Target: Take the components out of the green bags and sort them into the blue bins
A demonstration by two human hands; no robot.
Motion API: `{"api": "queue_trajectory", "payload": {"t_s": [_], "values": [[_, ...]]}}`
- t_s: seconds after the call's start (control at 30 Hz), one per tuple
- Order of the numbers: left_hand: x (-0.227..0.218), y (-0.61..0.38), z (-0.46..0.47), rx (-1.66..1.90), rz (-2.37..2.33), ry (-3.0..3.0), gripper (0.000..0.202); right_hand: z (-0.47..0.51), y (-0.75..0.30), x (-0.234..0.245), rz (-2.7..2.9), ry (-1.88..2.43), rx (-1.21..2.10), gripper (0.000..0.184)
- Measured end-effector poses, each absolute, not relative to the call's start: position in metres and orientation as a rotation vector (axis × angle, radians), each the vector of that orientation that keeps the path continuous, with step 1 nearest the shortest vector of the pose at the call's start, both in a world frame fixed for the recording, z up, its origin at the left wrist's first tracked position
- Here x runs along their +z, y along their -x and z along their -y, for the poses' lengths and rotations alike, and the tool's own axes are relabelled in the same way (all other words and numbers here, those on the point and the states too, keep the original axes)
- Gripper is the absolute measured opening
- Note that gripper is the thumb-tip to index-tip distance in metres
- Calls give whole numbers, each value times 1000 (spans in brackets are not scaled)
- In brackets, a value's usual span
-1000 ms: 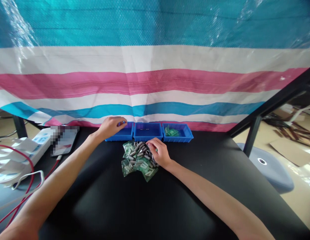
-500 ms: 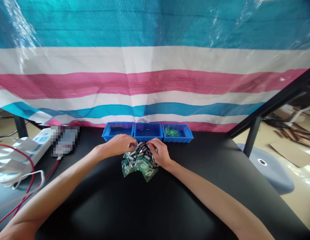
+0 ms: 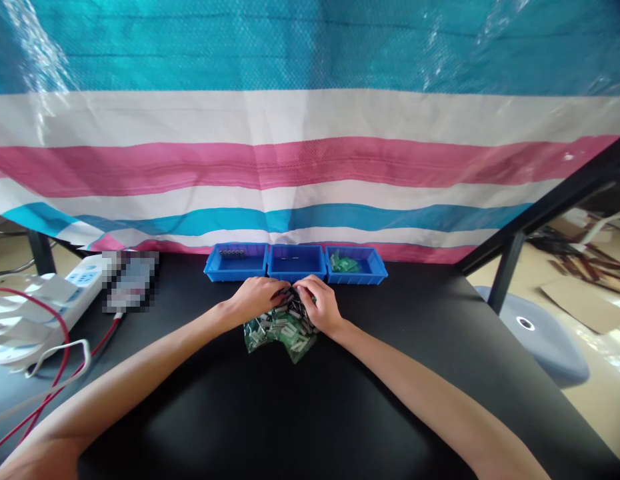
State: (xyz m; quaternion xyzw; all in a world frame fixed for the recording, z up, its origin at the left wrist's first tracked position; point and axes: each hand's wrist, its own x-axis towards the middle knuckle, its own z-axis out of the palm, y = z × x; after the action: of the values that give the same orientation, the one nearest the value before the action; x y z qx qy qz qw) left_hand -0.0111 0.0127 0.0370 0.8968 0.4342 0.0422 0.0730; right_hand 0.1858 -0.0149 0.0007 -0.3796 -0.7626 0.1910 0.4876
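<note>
Right now both hands meet over one heap. The left hand [image 3: 255,298] is curled, its fingertips [image 3: 283,299] pressed into the top of the heap, while the right hand [image 3: 319,304] arches down from the other side. The two grips are narrow and nearly touch; the fingers hide whether either holds a piece, so I cannot tell. The work in hand looks like picking through the heap with both hands together.

Beneath them lies the pile [image 3: 283,337] of small metal parts and green packets, near the middle of the tabletop [image 3: 270,427], a little way in from its far edge. Just beyond stand three blue bins side by side along that edge. The left bin [image 3: 235,275] holds a short row of small dark pieces [image 3: 231,253], the middle bin [image 3: 296,275] holds a few tiny bits, and the right bin [image 3: 370,275] holds green packets [image 3: 344,264].

Toward the tabletop's left corner sit a white power strip [image 3: 77,287] and a pixelated object [image 3: 130,281], with a red cable [image 3: 60,320] trailing nearby. A striped tarp [image 3: 310,167] hangs behind everything.
</note>
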Motion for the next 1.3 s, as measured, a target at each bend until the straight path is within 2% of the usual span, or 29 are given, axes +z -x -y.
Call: {"api": "queue_trajectory", "payload": {"t_s": [0.5,0.7,0.97,1.3], "values": [[35,14,-18,250,-1266,-2650,26,15,-186,0,1858,937,473,21],[35,13,-19,561,-1217,-2447,14,15,-186,1,1854,937,484,20],[37,10,-9,1075,-1184,-1769,25,17,-187,2,1851,975,493,16],[3,1,-2,1293,-1129,-1625,23,14,-184,-2,1843,951,502,13]]}}
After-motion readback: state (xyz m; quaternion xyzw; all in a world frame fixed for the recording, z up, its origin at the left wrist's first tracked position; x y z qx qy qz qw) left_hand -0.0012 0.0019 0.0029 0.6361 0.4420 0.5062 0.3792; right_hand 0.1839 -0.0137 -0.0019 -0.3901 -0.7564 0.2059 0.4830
